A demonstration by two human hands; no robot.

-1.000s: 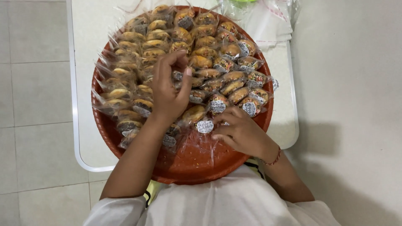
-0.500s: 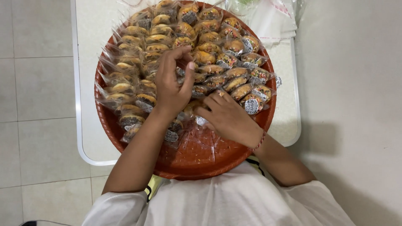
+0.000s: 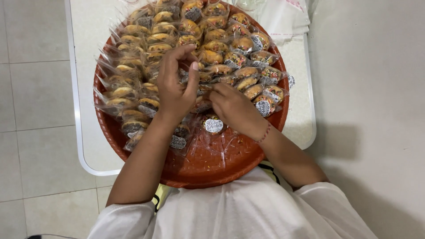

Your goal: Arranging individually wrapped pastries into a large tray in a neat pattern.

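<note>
I see my left hand (image 3: 175, 86) curled, wrist bent, its grip pinching a clear-wrapped golden pastry (image 3: 200, 75) near the middle of the round red woven tray (image 3: 212, 163). My right hand (image 3: 232, 106) lies palm down just beside it, fingers closed on the same wrapper. Rows of wrapped pastries (image 3: 155, 42) fill the tray's far half. The tray sits on the white worktop (image 3: 86, 132), overhanging its near edge.

Pastries under both hands, right hand's (image 3: 232, 108) fingertips and tray's (image 3: 208, 170) far rim unseen
</note>
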